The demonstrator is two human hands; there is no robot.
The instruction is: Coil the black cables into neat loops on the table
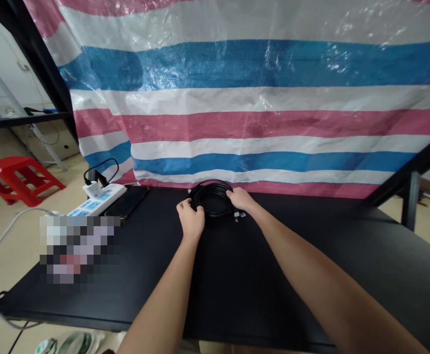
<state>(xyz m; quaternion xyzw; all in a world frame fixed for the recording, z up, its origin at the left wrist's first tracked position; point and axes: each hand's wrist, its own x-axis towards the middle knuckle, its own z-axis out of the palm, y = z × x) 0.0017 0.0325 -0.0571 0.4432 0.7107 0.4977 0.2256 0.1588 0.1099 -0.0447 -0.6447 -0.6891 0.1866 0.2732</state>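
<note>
Bright light; glare on tarp (333,61); warped edges

1. The single head-worn camera looked from above the near edge of the black table (233,290), angled forward and down.
2. It faced the striped tarpaulin (259,98) beyond the table's far edge.
3. It stood fairly near the left hand (190,221), right hand (240,199) and coiled black cable (212,199), framed centrally.
</note>
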